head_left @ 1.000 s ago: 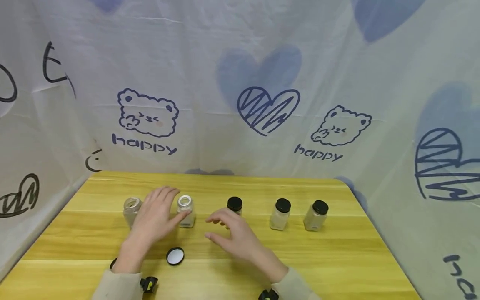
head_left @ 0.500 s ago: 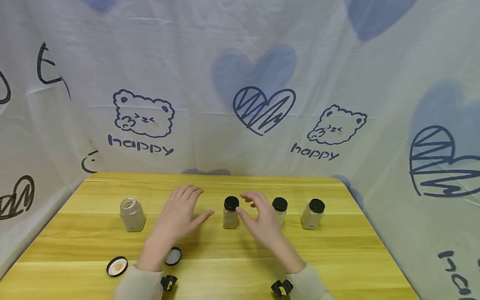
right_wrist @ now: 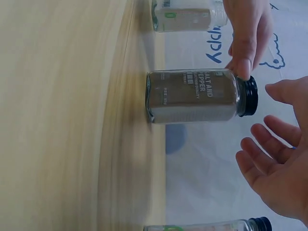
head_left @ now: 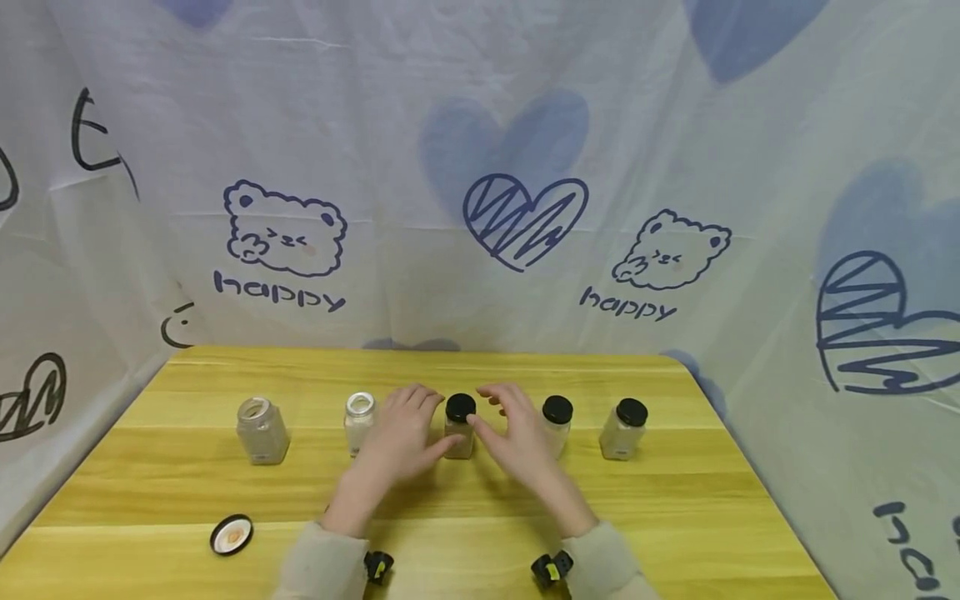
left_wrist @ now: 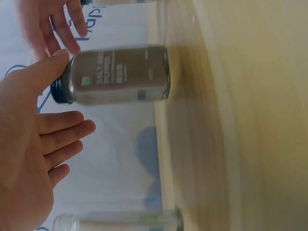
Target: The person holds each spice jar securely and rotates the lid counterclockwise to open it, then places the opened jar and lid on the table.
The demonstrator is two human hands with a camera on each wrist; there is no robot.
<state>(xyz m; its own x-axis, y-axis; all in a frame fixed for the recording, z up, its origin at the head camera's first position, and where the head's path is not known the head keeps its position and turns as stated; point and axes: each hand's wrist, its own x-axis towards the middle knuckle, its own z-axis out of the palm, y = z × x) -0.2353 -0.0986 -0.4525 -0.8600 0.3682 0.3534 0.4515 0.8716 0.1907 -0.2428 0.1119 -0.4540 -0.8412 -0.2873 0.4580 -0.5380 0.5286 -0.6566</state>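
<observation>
Head: your left hand (head_left: 402, 435) and right hand (head_left: 517, 437) flank the salt and pepper jar (head_left: 460, 429), mid-row on the table (head_left: 675, 533). It's upright, long axis vertical, black cap (head_left: 461, 407) on top. Uncapped jar (head_left: 357, 422) to its left, capped jar (head_left: 556, 432) to its right. Step looks like reaching for the middle jar; next move probably calls for curling your fingers round it without tipping it.

Left wrist: your fingers are spread, nothing gripped. Thumb overlaps the cap end; can't tell if touching.

Right wrist: fingers apart, loosely bent, holding nothing; thumb just beside the cap. Jar's printed label faces your side.
</observation>
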